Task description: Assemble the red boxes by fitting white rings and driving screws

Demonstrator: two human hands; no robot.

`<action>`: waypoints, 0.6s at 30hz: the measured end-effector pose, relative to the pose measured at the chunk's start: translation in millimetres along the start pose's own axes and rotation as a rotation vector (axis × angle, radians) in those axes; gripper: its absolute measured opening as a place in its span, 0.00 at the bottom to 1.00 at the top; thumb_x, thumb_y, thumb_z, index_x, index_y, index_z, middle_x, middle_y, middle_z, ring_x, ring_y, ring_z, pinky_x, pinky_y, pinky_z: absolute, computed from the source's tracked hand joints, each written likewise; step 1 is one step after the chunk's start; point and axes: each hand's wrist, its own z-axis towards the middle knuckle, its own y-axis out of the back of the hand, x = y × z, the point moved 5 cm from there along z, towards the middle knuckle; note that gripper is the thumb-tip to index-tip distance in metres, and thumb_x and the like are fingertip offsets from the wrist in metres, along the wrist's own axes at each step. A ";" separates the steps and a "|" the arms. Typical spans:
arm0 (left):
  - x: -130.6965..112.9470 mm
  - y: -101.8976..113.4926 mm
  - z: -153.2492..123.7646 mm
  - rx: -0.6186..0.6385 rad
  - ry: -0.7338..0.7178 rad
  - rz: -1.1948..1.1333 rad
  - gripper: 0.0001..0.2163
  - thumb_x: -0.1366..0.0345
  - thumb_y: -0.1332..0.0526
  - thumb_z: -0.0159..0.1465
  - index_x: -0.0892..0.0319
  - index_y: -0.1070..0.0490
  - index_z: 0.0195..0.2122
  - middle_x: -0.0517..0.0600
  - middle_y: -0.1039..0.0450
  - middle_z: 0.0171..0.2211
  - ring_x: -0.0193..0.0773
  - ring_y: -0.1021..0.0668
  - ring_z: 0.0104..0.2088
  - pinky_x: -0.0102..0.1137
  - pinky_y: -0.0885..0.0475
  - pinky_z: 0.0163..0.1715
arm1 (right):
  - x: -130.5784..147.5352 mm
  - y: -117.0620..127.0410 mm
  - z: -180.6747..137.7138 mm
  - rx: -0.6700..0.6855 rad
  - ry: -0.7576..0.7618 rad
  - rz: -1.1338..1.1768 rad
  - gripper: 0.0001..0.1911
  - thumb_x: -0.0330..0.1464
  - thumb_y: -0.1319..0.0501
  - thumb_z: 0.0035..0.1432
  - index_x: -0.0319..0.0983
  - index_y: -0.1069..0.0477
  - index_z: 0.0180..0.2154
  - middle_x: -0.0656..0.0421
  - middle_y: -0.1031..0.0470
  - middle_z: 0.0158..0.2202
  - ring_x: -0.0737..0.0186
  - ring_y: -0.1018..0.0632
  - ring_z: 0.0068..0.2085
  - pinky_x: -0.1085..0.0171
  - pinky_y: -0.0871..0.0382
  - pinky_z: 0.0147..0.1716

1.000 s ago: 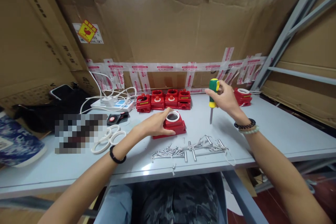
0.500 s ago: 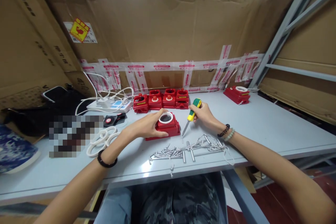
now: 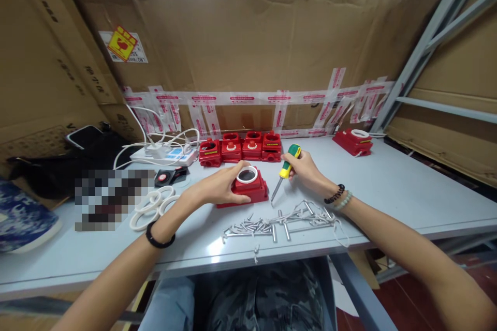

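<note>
A: Which hands appear, and what is their state?
B: Two, both grasping. The left hand [image 3: 222, 186] clasps a red housing [image 3: 254, 192], with the thumb along its near side and the fingers across its far side. The right hand [image 3: 306, 166] is closed around the green-and-yellow handle of a screwdriver [image 3: 286, 168].

A: Where does the red housing lie?
B: On the counter [image 3: 411, 186], near the middle of the view. A white collar [image 3: 247, 181] encircles the round opening in its top.

A: How is the screwdriver oriented?
B: Tilted, its tip pointing down and leftward, just beside the housing's right end. Whether the tip bears on a small part is too fine to tell.

A: What lies nearer the counter's front edge?
B: A heap of screws [image 3: 254, 226] and, to its right, several metal rods [image 3: 287, 231].

A: And the surroundings?
B: Behind the housing, four red units [image 3: 232, 152] form a row; at far right rests another red box [image 3: 349, 146] bearing a white ring. Loose white hoops [image 3: 139, 228] overlap to the left, beside the left forearm. A power strip [image 3: 169, 155] sits beyond them, before the upright cardboard [image 3: 252, 36].
</note>
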 end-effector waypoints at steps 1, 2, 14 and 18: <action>-0.3 0.0 0.0 -0.001 0.000 0.001 0.32 0.49 0.36 0.54 0.57 0.44 0.55 0.59 0.30 0.51 0.51 0.25 0.45 0.37 0.33 0.42 | 3.7 1.3 -0.1 -0.009 0.007 0.010 0.09 0.29 0.39 0.48 0.39 0.37 0.20 0.65 0.33 0.12 0.71 0.33 0.12 0.72 0.37 0.09; -0.5 -0.1 0.1 -0.001 -0.003 0.001 0.32 0.49 0.36 0.54 0.57 0.44 0.55 0.58 0.29 0.50 0.51 0.25 0.44 0.37 0.33 0.42 | 8.2 2.7 0.0 -0.020 0.016 0.021 0.09 0.28 0.39 0.48 0.39 0.37 0.20 0.65 0.33 0.12 0.71 0.33 0.12 0.72 0.37 0.09; 2.8 -1.6 0.2 0.006 0.015 -0.009 0.35 0.47 0.36 0.54 0.58 0.46 0.57 0.60 0.30 0.51 0.54 0.25 0.46 0.38 0.33 0.42 | 40.4 -3.4 35.4 -0.203 0.112 0.251 0.10 0.28 0.40 0.50 0.39 0.38 0.20 0.66 0.35 0.11 0.71 0.33 0.13 0.71 0.34 0.11; 1.4 -1.3 -0.3 0.022 0.025 0.005 0.34 0.46 0.37 0.54 0.58 0.46 0.57 0.60 0.30 0.51 0.53 0.26 0.46 0.38 0.33 0.43 | 16.5 -6.0 48.6 -0.245 0.044 0.318 0.09 0.28 0.41 0.51 0.38 0.37 0.21 0.67 0.35 0.12 0.72 0.34 0.13 0.70 0.32 0.12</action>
